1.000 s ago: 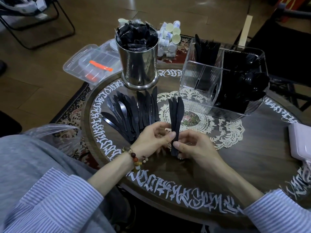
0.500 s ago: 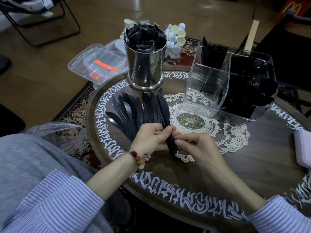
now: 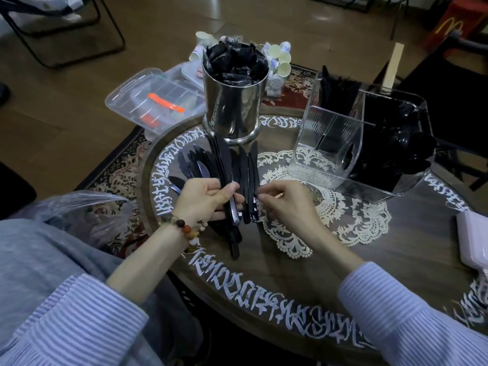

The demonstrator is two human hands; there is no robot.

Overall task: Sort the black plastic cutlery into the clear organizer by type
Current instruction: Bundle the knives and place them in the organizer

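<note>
A fan of black plastic knives [image 3: 224, 170] lies on the round table in front of me, handles toward me. My left hand [image 3: 204, 198] grips a bunch of these knives near their handles. My right hand [image 3: 284, 200] pinches the rightmost knives of the bunch at its fingertips. The clear organizer [image 3: 330, 143] stands at the right rear; its near compartment looks bare, the back-left one holds upright black cutlery, and the right one is full of black spoons and forks.
A steel canister [image 3: 233, 101] stuffed with black wrapped packets stands just behind the knives. A clear lidded box [image 3: 148, 99] and small paper cups [image 3: 280, 56] sit behind it. A plastic bag [image 3: 87, 212] lies at my left, a pale pink box [image 3: 475, 239] at the table's right edge.
A small set of knives that both hands held over the doily's centre has moved left into the fan. My left hand now grips the gathered bunch, which stands more upright.
</note>
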